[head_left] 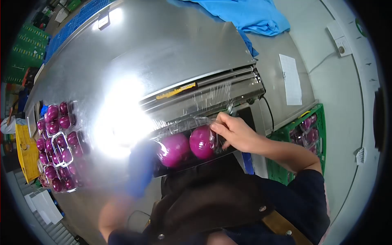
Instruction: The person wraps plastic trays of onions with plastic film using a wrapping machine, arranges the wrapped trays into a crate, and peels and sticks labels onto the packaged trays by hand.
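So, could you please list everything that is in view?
Large round vegetables: 2, purple, centre
Clear film: count unclear, transparent, on wrapper and vegetables
Film wrapper: 1, silver, above them
Packed vegetables: many, purple, left
Worktable: 1, silver, centre
Cloth: 1, blue, top right
Paper sheet: 1, white, right
Nearby crate: 1, green, lower right
Container: 1, yellow, far left
Background crates: several, green, upper left
Apron: 1, dark, bottom
Left hand: 1, blue, blurred, left
Right hand: 1, bare, pinching film
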